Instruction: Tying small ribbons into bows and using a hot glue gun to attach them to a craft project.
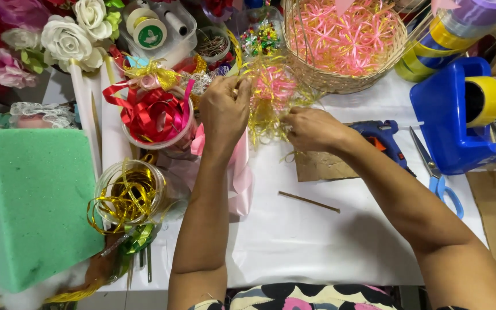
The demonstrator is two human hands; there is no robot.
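Observation:
Both my hands work on a loose tangle of gold ribbon [268,109] with pink ribbon inside it, held above the white table [317,235]. My left hand [224,112] pinches the tangle's upper left side with closed fingers. My right hand [311,129] grips its lower right side, knuckles up. Just behind the tangle stands a wicker basket [340,80] filled with pink ribbon shreds. A thin brown stick [308,201] lies on the table below my right hand.
A green foam block [27,201] lies at left, with a jar of gold ribbon [127,195] and a tub of red ribbon [156,117] beside it. White artificial roses [67,37] sit far left. A blue glue gun [383,138], blue scissors [437,172], and a blue tape dispenser [454,115] are at right.

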